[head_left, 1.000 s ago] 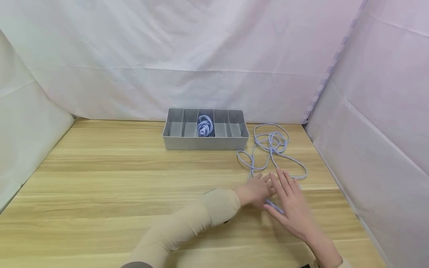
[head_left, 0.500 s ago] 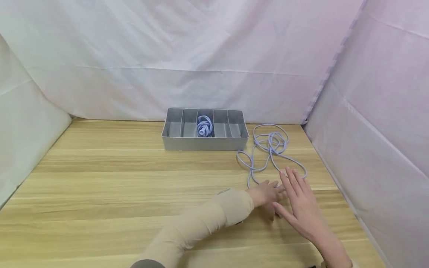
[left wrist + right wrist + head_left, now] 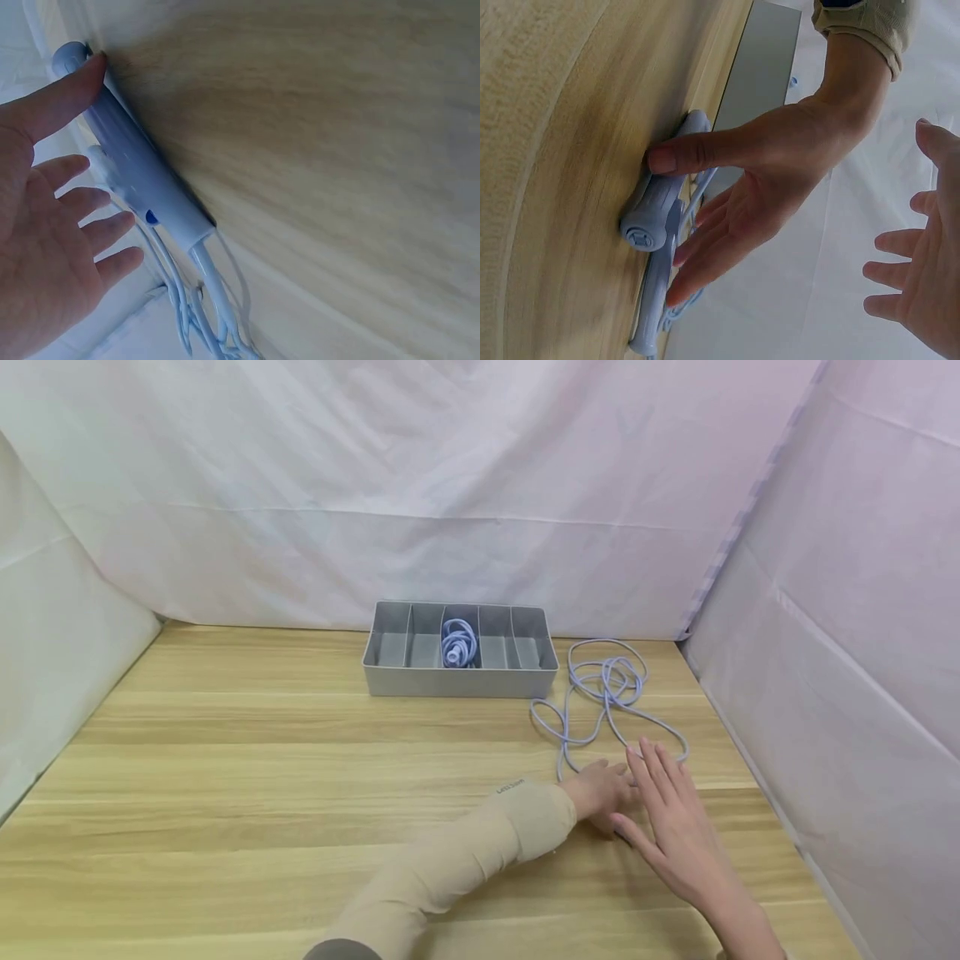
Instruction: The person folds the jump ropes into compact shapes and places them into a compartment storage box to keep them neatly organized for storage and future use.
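A pale blue jump rope [image 3: 606, 687] lies in loose loops on the wooden table, right of the tray. Its two handles lie alongside each other, nearly hidden in the head view. In the right wrist view, my left hand [image 3: 772, 161] rests its thumb across the nearer handle [image 3: 656, 199], fingers extended by the other handle [image 3: 654, 296]. The left wrist view shows that left hand [image 3: 52, 225] with fingers loosely spread beside one handle [image 3: 146, 169]. My right hand [image 3: 678, 822] is raised just right of the left, fingers straight, holding nothing.
A grey tray [image 3: 461, 682] with several compartments stands at the back of the table. Its middle compartment holds a coiled blue rope [image 3: 459, 645]. White cloth [image 3: 480, 560] hangs behind the table, and a white side panel [image 3: 832, 635] closes off the right.
My left hand has shifted right, over the handles, and my right hand has moved slightly right too. The rope loops and the tray stay where they were.
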A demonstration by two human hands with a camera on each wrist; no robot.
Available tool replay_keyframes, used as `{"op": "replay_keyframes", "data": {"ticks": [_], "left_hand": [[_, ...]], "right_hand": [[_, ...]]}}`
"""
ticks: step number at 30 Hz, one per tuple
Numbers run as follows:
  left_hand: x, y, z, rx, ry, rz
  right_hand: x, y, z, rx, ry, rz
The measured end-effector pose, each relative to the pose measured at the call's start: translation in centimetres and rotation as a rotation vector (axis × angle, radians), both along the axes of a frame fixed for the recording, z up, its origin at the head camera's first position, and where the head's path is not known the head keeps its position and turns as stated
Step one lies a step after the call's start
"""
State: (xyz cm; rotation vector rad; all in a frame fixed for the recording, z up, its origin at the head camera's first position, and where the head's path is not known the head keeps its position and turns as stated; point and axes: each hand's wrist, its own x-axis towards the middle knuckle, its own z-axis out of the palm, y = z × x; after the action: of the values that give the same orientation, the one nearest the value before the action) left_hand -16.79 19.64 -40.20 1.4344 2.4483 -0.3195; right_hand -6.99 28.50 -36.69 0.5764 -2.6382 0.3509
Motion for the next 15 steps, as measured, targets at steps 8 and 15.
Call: {"op": "replay_keyframes", "data": {"ticks": [8,15], "left_hand": [[-0.2,0.4,-0.4,0.158,-0.053,0.009],[0.3,0.2,-1.2,0.334,0.048,0.004]], "right_hand": [[0.3,0.1,-0.2,-0.012,0.004,-0.010],[0.4,0.1,-0.3,-0.028,0.020,-0.022]]}}
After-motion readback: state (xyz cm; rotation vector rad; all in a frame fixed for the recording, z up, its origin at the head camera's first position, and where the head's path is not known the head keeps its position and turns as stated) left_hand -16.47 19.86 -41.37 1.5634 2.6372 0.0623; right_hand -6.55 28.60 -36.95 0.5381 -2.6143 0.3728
